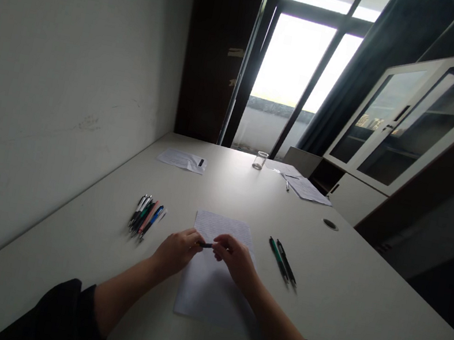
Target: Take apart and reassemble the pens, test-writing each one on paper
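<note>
Both hands hold a dark pen (206, 245) crosswise above a sheet of paper (205, 295) whose upper part carries lines of writing. My left hand (178, 250) pinches one end of the pen, and my right hand (235, 258) has its fingers closed at the other end. Only the short middle stretch of the pen shows between them. To the left lies a bunch of several pens (146, 217), black, green, pink and blue. On the right, a green pen (279, 259) and a black pen (287, 263) rest side by side.
A clear glass (259, 161) stands near the table's far edge. Papers (309, 189) with a pen (287, 186) lie at the far right, another sheet (180, 159) at the far left. A round cable hole (330, 224) is on the right. The wall (71, 78) borders the table's left side.
</note>
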`<state>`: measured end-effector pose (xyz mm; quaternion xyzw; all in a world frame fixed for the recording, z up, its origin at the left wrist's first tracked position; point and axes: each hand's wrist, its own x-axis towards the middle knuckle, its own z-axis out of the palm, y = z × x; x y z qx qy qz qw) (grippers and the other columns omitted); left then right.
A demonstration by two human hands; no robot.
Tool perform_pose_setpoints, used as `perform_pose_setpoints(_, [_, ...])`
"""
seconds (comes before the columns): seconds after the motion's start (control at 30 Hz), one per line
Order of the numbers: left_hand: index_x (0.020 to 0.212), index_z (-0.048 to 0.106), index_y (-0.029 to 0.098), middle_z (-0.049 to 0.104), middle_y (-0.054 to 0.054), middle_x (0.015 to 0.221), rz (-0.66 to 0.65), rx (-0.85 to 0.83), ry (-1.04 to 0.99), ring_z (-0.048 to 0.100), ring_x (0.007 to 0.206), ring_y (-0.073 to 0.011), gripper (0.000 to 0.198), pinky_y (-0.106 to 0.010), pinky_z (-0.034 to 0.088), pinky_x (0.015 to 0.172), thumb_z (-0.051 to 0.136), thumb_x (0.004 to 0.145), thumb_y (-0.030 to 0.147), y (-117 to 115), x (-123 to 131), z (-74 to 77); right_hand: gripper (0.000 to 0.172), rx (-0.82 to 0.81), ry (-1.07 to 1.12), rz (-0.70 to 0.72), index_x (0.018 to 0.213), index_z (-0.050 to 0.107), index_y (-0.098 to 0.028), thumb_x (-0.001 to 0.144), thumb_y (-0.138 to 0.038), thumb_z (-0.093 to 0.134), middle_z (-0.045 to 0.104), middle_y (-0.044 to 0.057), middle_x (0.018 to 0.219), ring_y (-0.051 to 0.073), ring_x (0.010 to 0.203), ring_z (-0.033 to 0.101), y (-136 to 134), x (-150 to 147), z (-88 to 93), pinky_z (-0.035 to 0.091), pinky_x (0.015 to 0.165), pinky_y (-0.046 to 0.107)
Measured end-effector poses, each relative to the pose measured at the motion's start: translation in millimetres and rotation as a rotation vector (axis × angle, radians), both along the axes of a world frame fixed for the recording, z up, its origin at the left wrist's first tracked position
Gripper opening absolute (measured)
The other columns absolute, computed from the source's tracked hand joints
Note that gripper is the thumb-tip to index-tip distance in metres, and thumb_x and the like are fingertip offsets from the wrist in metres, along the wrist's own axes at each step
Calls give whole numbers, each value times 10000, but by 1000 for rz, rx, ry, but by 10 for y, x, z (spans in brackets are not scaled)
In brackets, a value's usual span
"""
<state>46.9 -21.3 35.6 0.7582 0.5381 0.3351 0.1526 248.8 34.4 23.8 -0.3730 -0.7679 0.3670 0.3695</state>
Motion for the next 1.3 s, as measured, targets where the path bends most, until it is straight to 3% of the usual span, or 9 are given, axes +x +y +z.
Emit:
perform_pose_setpoints(0.27, [986,662,241,675,-14,979,-13,17,-23,655,876,-160,155,-237,499,777,588,880,155,22,-16,-25,133,-86,52,23,878,665,-188,821,-308,657,726,16,727,172,693,691,-12,15,5,544,671,288])
perform_pose_setpoints(0.43, [990,663,240,676,-18,990,-12,1,-10,655,878,-165,152,-239,494,768,586,884,163,19,-20,-34,166,-15,-6,35,855,690,-189,857,-344,632,723,19,708,164,654,682,-9,21,15,534,642,274])
perform_pose_setpoints(0.7, [997,676,260,683,-20,987,-21,5,-13,662,881,-168,171,-245,513,782,591,875,176,8,-5,-8,407,93,-124,48,659,643,-191,962,-409,480,652,15,601,125,530,589,-22,43,42,467,553,243])
perform_pose_setpoints(0.87, [987,681,250,687,-29,988,-20,-7,-16,661,880,-174,168,-260,522,788,588,870,172,4,3,5,177,10,-16,14,907,647,-203,879,-373,607,660,-11,665,131,546,606,-13,23,13,496,554,244])
perform_pose_setpoints(1.13, [986,682,255,687,-27,958,15,-8,-26,666,857,-173,168,-251,524,765,591,870,175,5,-4,-2,111,-6,19,29,866,666,-197,827,-299,649,712,13,726,164,670,673,-5,21,-13,532,638,273])
perform_pose_setpoints(1.3, [982,685,258,686,-21,959,2,0,-22,667,862,-168,172,-244,520,766,600,862,168,11,-3,-11,199,55,-81,20,772,668,-198,891,-340,596,699,9,665,146,590,648,-9,32,-5,502,587,252])
